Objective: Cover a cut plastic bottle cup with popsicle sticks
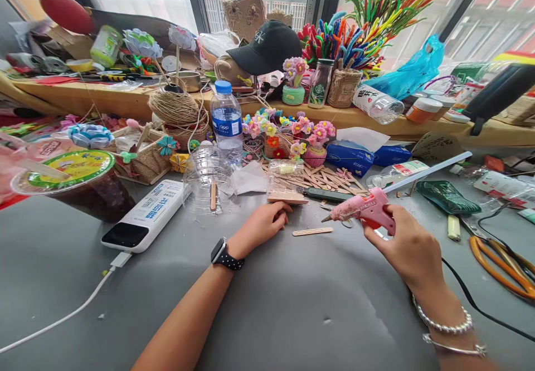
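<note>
My right hand (407, 240) is wrapped round the handle of a pink glue gun (359, 208), its nozzle pointing left and a long whitish glue stick out of its back. Below the nozzle a single wooden stick (312, 232) lies flat on the grey table (267, 315). My left hand (265, 223) rests on the table with its fingers curled at the near edge of a small flat wooden piece (287, 198); whether the fingertips grip it is hard to make out. Behind it are a clear plastic packet (285, 173) and a pile of wooden sticks (330, 177).
On the left stand a drink cup (92, 187) and a white power bank (146, 215) with a cable. A water bottle (227, 120) is behind my left hand. Orange-handled scissors (501, 265) and a black cord lie at the right. A crowded shelf (267, 109) runs behind.
</note>
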